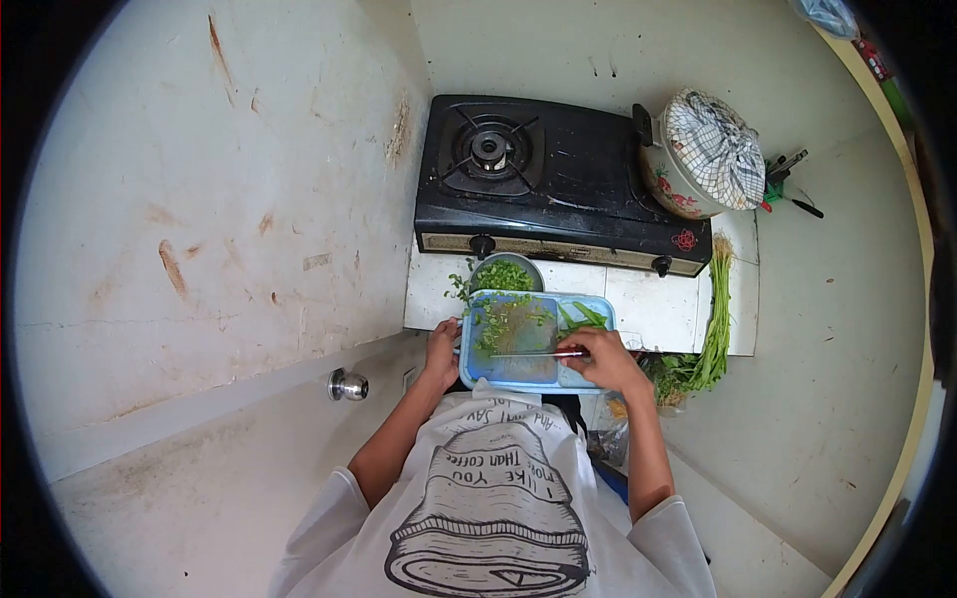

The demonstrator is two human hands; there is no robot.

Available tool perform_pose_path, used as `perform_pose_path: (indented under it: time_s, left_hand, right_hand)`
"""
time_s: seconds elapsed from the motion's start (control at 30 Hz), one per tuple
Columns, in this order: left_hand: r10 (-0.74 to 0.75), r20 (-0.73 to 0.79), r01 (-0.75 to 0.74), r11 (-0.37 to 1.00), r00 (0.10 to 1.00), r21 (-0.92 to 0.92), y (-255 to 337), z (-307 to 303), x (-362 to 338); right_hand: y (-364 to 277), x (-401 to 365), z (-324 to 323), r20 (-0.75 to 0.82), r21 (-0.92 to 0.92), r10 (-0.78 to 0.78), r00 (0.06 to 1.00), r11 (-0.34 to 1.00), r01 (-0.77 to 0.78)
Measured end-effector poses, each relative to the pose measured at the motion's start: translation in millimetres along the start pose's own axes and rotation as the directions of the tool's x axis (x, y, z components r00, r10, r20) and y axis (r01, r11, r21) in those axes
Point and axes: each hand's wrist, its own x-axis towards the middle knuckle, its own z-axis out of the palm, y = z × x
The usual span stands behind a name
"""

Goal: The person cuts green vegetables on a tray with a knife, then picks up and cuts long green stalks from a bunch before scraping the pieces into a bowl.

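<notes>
My left hand [442, 351] grips the left edge of a light blue cutting board [518, 373], its fingers partly hidden at the rim. In my right hand [602, 361] is a knife [523, 355] with a dark red handle, its blade lying level over the board and pointing left. Bits of chopped greens [490, 324] are scattered over the board's upper left part. Longer green leaf pieces [583, 317] lie in the narrower section at its right. Just beyond the board, a grey bowl [539, 278] holds chopped greens, some hanging over its left side.
A black gas stove [588, 149] stands behind the bowl on a white tiled counter [653, 309]. A cloth-covered pot [663, 184] sits at the stove's right end. Long green stalks [718, 319] lie at the counter's right edge. A wall and a round doorknob [348, 385] are on the left.
</notes>
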Motion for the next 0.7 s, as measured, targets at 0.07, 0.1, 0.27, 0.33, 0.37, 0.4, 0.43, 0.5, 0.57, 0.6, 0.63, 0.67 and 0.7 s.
perform_pose_path:
  time_s: [0.07,0.1,0.27,0.33,0.37,0.4,0.43,0.5,0.57,0.6,0.63,0.67,0.7]
  left_hand:
    - [0.003,-0.002,-0.003,1.0,1.0,0.001,3.2,5.6,-4.9]
    - [0.0,-0.003,0.0,1.0,1.0,0.002,4.4,8.3,-7.8]
    - [-0.007,0.05,0.005,0.999,0.999,0.032,0.3,3.7,-1.8]
    - [-0.041,0.044,0.04,0.999,0.998,0.023,1.4,4.4,-0.1]
    - [-0.039,0.044,0.037,0.999,0.998,0.029,1.3,4.5,-0.2]
    - [-0.036,0.043,0.035,0.999,0.998,0.034,1.2,4.9,-0.4]
    - [-0.033,0.043,0.031,0.999,0.999,0.037,1.4,5.3,-0.2]
    - [-0.028,0.042,0.025,0.998,0.999,0.062,2.0,3.8,1.9]
    - [-0.025,0.046,0.022,0.999,0.999,0.05,-0.2,1.5,4.6]
    - [-0.023,0.049,0.022,0.999,0.999,0.025,0.2,1.7,3.5]
    - [-0.021,0.053,0.021,1.0,0.998,0.001,0.6,1.8,2.5]
    - [-0.019,0.052,0.018,1.0,0.998,0.005,1.1,2.2,1.5]
    - [-0.016,0.052,0.015,1.0,0.999,0.008,1.7,2.7,0.8]
  right_hand:
    - [-5.3,3.8,4.1,0.028,0.016,-0.025,0.999,1.0,0.024]
    - [-8.8,7.9,7.1,0.015,0.01,-0.014,1.0,1.0,0.014]
    - [-7.1,38.6,24.5,-0.165,-0.127,-0.021,0.986,0.992,0.0]
    - [-10.0,49.9,25.7,-0.223,-0.153,0.066,0.973,0.983,-0.102]
    - [-10.9,52.8,25.2,-0.252,-0.164,0.109,0.961,0.974,-0.154]
    - [-14.0,52.8,21.7,-0.265,-0.159,0.115,0.957,0.974,-0.161]
    - [-16.9,51.9,17.5,-0.277,-0.154,0.121,0.953,0.974,-0.168]
    - [-21.4,48.0,11.6,-0.294,-0.135,0.097,0.951,0.981,-0.142]
    - [-19.0,37.7,6.7,-0.305,-0.108,0.039,0.952,0.991,-0.075]
    - [-18.8,32.0,2.9,-0.24,-0.08,0.015,0.971,0.996,-0.035]
    - [-18.6,25.9,-1.3,-0.175,-0.048,-0.012,0.985,0.999,0.003]
    - [-18.2,21.7,-2.8,-0.11,-0.014,-0.041,0.993,0.999,0.04]
    - [-17.3,18.6,-0.7,-0.062,-0.015,-0.054,0.997,0.998,0.053]
